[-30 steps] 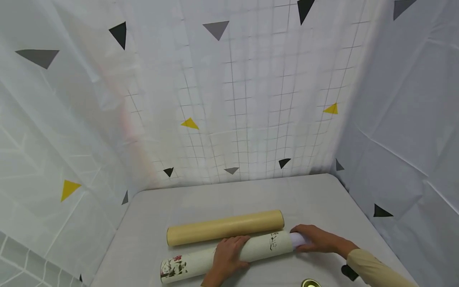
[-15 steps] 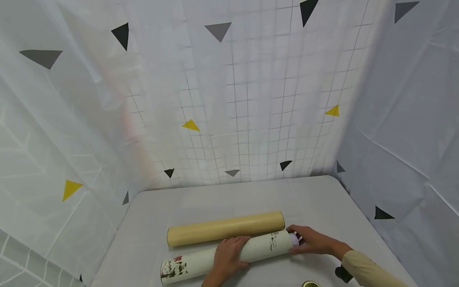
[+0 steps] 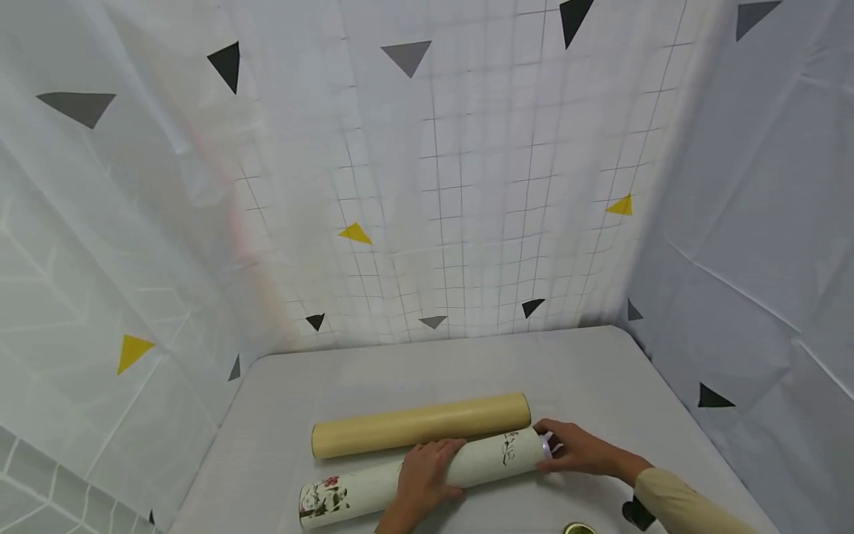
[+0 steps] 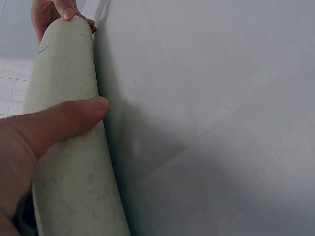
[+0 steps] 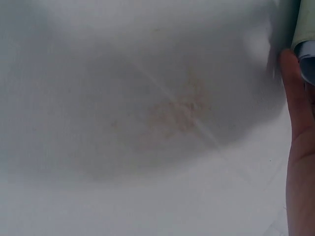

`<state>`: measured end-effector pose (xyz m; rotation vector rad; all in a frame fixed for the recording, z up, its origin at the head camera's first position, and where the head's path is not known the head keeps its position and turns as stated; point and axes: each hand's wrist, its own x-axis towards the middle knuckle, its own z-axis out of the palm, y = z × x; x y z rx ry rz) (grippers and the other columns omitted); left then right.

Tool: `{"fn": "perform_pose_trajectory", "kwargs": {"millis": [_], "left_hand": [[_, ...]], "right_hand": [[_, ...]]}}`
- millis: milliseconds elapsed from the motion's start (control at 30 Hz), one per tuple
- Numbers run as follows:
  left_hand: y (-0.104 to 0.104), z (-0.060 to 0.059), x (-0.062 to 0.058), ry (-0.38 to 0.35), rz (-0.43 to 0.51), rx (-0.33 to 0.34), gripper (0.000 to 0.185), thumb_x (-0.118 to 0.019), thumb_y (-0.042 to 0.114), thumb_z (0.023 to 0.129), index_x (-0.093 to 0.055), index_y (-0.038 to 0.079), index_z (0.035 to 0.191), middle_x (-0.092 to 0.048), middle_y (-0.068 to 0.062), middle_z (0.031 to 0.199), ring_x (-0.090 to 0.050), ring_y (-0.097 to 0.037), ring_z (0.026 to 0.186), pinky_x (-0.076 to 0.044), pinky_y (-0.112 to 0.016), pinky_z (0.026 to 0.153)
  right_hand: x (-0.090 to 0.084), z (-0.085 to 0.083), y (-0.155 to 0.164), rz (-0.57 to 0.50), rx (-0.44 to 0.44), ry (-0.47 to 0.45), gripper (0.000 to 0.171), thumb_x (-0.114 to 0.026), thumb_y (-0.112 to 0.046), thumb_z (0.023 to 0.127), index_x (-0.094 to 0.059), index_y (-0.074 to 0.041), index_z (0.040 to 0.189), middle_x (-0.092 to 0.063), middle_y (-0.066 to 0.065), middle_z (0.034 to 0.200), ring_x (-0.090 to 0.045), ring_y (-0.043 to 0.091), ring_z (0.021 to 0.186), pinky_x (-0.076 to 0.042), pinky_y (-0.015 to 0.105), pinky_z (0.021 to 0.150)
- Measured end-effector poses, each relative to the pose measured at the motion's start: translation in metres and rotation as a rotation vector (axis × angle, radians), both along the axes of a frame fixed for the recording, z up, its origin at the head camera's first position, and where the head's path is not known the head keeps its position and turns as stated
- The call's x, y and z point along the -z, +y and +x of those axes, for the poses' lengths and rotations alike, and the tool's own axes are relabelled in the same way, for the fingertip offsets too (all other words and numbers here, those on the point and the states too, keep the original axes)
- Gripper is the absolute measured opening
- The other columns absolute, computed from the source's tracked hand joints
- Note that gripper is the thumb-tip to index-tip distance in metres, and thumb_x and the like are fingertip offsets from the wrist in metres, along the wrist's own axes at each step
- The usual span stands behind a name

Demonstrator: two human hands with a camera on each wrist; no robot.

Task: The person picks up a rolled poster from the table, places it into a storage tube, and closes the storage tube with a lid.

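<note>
The printed tube [image 3: 427, 475] lies near on the table [image 3: 587, 371], long axis left to right, left hand [image 3: 422, 478] wrapped over its middle, right hand [image 3: 577, 449] cupping the paper roll [image 3: 545, 445] at its right mouth.

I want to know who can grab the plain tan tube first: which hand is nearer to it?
Left. The left hand grips the printed tube at mid-length, fingers right beside the tan tube. The right hand is at the printed tube's right end, just past the tan tube's end.
</note>
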<state>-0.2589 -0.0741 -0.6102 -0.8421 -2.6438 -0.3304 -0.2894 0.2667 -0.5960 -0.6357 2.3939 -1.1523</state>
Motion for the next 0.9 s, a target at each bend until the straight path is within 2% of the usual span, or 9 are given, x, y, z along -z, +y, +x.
{"fn": "perform_pose_trajectory", "kwargs": {"millis": [167,367,700,800,900], "left_hand": [[-0.001,0.0,0.003,-0.002,-0.002,-0.002,0.086,-0.1,0.041,0.052,-0.066,0.025,0.13,-0.076,0.011,0.12,-0.073,-0.012,0.103,-0.057,-0.032,0.085],[-0.002,0.0,0.006,0.016,-0.004,0.003,0.087,-0.1,0.042,0.051,-0.066,0.025,0.129,-0.076,0.012,0.12,-0.073,-0.011,0.102,-0.056,-0.03,0.083],[-0.007,0.003,0.008,-0.034,0.0,0.016,0.085,-0.098,0.047,0.056,-0.066,0.024,0.131,-0.075,0.011,0.121,-0.072,-0.01,0.104,-0.056,-0.029,0.084],[-0.009,0.004,0.008,-0.031,-0.005,0.02,0.085,-0.098,0.048,0.056,-0.066,0.024,0.131,-0.075,0.011,0.121,-0.072,-0.01,0.104,-0.056,-0.029,0.084],[-0.008,0.003,0.009,-0.028,-0.006,0.021,0.085,-0.098,0.048,0.055,-0.066,0.024,0.131,-0.075,0.011,0.121,-0.072,-0.01,0.105,-0.056,-0.029,0.085]], "right_hand": [[0.003,0.003,-0.003,-0.045,-0.008,-0.012,0.054,-0.076,-0.026,0.093,-0.053,-0.002,0.136,-0.065,0.017,0.131,-0.067,0.005,0.1,-0.058,0.024,0.083],[0.002,0.005,-0.004,-0.08,-0.01,-0.009,0.051,-0.077,-0.023,0.093,-0.056,-0.004,0.135,-0.063,0.019,0.133,-0.067,0.008,0.099,-0.058,0.024,0.08],[0.007,0.01,-0.004,-0.038,-0.029,0.046,0.054,-0.074,-0.03,0.095,-0.057,-0.002,0.138,-0.067,0.016,0.128,-0.064,0.001,0.093,-0.056,0.026,0.077],[0.008,0.011,-0.002,-0.032,-0.045,0.057,0.053,-0.073,-0.031,0.095,-0.057,-0.004,0.137,-0.068,0.013,0.127,-0.064,0.0,0.094,-0.056,0.025,0.077],[0.009,0.011,0.001,-0.01,-0.07,0.071,0.038,-0.073,-0.031,0.095,-0.063,-0.01,0.125,-0.071,0.002,0.114,-0.061,-0.002,0.088,-0.053,0.023,0.073]]}}
